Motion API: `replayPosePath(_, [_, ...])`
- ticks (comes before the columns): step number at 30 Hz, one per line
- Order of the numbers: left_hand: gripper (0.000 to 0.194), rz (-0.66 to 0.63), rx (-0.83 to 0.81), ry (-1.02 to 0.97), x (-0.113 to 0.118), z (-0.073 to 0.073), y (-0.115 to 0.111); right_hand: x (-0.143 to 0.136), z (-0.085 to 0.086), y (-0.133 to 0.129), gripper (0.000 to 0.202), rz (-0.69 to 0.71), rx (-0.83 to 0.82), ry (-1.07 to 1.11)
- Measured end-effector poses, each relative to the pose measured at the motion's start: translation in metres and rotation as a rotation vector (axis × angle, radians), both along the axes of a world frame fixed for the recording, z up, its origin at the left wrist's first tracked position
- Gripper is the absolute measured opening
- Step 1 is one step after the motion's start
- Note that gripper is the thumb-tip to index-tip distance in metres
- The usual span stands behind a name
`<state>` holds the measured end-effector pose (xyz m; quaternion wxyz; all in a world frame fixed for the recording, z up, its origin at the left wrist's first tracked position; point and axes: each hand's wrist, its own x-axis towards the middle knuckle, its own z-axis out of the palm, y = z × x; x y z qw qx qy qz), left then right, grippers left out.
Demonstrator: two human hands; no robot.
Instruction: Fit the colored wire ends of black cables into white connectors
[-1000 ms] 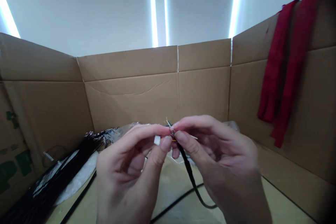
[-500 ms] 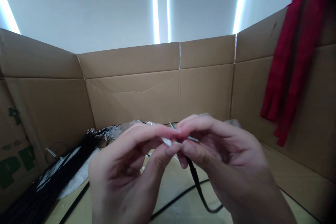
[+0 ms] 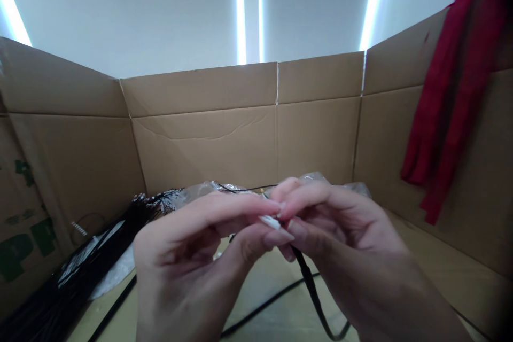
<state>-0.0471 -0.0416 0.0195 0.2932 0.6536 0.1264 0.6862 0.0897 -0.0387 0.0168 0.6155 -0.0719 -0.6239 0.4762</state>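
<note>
My left hand (image 3: 200,256) pinches a small white connector (image 3: 270,222) between thumb and forefinger. Fingertips of both hands meet at its right end. My right hand (image 3: 344,240) is closed in a pinch at the end of a black cable (image 3: 308,278), which hangs down from between the fingers and curves off under the right wrist. A bit of thin coloured wire (image 3: 263,193) shows above the fingertips. Where wires and connector meet is hidden by the fingers.
A bundle of black cables (image 3: 96,262) with pale ends lies at the left. Clear plastic bags (image 3: 200,189) are behind my hands. Cardboard walls (image 3: 208,139) surround the table (image 3: 276,304). Red cloth strips (image 3: 444,101) hang over the right wall.
The fingertips have shifted slightly right and down in the view, with the white connector and the cable. The white piece at the right fingers is now out of sight.
</note>
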Motion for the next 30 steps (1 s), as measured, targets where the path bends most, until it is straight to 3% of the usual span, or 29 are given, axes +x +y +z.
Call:
replayPosePath(2, [0.020, 0.017, 0.002, 0.028, -0.0003, 0.0000, 0.0007, 0.0004, -0.0007, 0.0002, 0.008, 0.064, -0.074, 0.010])
replayPosePath(5, [0.020, 0.052, -0.018, 0.015, 0.0004, 0.0002, 0.0008, 0.0009, -0.0017, 0.0012, 0.010, 0.055, -0.123, 0.005])
replayPosePath(16, [0.020, -0.024, -0.037, 0.022, -0.0023, 0.0031, 0.0028, 0.0033, 0.0018, -0.0014, 0.006, 0.066, -0.148, -0.063])
replayPosePath(22, [0.016, 0.031, 0.038, 0.134, -0.0050, 0.0001, 0.0071, 0.0040, 0.0037, 0.0011, 0.010, 0.109, -0.162, -0.045])
replayPosePath(30, [0.021, 0.059, -0.050, 0.041, 0.0036, 0.0021, 0.0020, 0.0071, 0.0057, -0.0021, 0.007, 0.022, -0.134, -0.046])
